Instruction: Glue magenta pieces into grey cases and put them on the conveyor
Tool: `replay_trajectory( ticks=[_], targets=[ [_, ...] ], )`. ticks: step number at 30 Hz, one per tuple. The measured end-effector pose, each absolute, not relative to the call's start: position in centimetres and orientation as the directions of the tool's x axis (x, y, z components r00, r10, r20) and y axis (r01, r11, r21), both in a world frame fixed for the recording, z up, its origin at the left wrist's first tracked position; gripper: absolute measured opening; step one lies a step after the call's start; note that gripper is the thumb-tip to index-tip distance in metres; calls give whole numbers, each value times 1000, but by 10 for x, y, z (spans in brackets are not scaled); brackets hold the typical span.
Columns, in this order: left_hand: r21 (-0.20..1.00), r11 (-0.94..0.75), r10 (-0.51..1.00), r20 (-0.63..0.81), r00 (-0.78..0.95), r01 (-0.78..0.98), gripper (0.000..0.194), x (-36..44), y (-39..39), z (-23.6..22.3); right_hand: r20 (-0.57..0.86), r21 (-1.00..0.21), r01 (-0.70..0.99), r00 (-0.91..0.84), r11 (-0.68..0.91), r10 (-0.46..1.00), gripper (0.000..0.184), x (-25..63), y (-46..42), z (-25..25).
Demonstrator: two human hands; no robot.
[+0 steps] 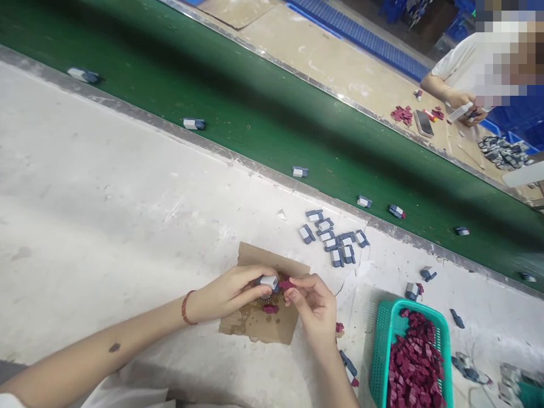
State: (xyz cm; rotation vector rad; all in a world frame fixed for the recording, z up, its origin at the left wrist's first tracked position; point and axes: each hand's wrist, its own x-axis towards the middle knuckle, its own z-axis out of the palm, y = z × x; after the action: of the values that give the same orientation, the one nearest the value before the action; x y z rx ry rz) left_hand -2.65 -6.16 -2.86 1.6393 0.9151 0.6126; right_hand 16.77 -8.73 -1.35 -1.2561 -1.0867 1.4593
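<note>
My left hand [238,290] is closed on a small grey-and-navy plastic part [268,281], pinched between thumb and fingers. Opposite it, my right hand [312,303] pinches a small maroon plastic piece [286,284] against the open end of that part; whether it is inserted I cannot tell. Both hands are above a stained piece of cardboard [283,326] on the white table. Another maroon piece [270,309] lies on the cardboard, just under my hands. A dark round thing beneath the grey part is mostly hidden.
Several grey-and-navy parts [330,238] lie beyond the cardboard. To the right stands a green basket [380,340] of maroon pieces. A green conveyor belt [255,124] carries spaced-out parts across the back. On its far side a co-worker's hands [461,105] hold something at a cardboard-covered table.
</note>
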Motion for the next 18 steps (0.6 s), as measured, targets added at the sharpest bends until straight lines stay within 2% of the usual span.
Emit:
replay_trajectory(
  ticks=[4,8,13,18],
  targets=[
    [966,-109,819,-46,572,233,28,-26,-64,-29,-173,-985,-12,-78,-175,982,10,165,-87,-15],
    [960,-136,820,-30,572,246,25,-25,-66,-32,-99,-983,167,-111,-80,989,5,164,-88,-13],
    [949,-165,812,-23,583,268,24,-25,-66,-33,-9,-942,332,-173,49,985,10,163,-87,-6],
    [942,-144,806,-67,588,305,23,-22,-63,-27,45,-910,398,-182,116,982,14,164,-91,-2]
  ],
)
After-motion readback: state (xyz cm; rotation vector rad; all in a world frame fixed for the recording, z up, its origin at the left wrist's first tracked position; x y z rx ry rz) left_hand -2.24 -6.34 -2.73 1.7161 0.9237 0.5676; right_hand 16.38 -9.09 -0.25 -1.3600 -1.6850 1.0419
